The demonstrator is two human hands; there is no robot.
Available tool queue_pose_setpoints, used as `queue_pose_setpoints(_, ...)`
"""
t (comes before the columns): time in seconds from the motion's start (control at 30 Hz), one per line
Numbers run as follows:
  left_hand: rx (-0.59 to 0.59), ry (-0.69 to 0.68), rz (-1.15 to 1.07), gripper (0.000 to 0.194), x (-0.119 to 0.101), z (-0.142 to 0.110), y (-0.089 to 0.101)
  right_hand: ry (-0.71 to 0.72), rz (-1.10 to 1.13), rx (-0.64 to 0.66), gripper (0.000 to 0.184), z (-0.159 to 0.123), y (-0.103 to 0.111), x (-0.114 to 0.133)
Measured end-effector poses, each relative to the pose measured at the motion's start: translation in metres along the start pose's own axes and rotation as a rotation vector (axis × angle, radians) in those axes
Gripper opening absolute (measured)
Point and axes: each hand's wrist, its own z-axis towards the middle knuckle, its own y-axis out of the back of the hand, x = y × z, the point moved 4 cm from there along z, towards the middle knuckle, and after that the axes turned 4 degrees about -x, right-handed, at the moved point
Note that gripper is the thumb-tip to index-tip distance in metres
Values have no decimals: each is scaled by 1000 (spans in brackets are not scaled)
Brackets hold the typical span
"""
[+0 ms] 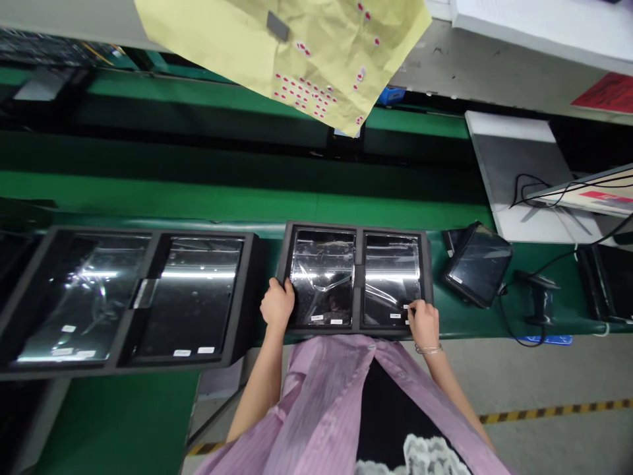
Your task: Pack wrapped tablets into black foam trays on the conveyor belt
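In front of me lies a black foam tray [359,280] with two compartments, each holding a flat glossy screen panel under clear film. The left panel [321,280] and the right panel [391,280] carry small white labels near their lower edges. My left hand [277,303] is closed on the tray's left rim, thumb on top. My right hand [424,322] is at the right panel's lower right corner, thumb and finger pinched together beside a small white label. Whatever sits between those fingertips is too small to make out.
A larger foam tray [131,310] with two panels stands on the left. To the right are stacked dark screen devices [477,264], a handheld scanner [539,297] with a cable, and a white board [524,171]. A yellow sheet [336,59] hangs above the green bench.
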Motion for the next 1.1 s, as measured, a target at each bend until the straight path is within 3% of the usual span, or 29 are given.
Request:
queue_pose_setpoints(0.23,10,-3,-7,41,-1,-2,2,18,-158,159,15,18,2,9)
queue_pose_setpoints(0.4,13,-6,-18,41,0,-3,4,-23,-168,225,9,24,1,14)
queue_pose_setpoints(0.6,13,-12,-25,40,-1,-3,3,-123,-60,254,7,16,-5,21)
queue_pose_setpoints(0.8,11,-14,-19,41,0,-3,3,-47,159,293,19,-9,-13,55)
queue_pose_setpoints(0.97,1,-13,-6,41,2,0,0,-92,110,237,28,4,4,24)
queue_pose_setpoints(1.1,-3,-13,-3,42,2,2,-3,-41,1,278,28,6,9,7)
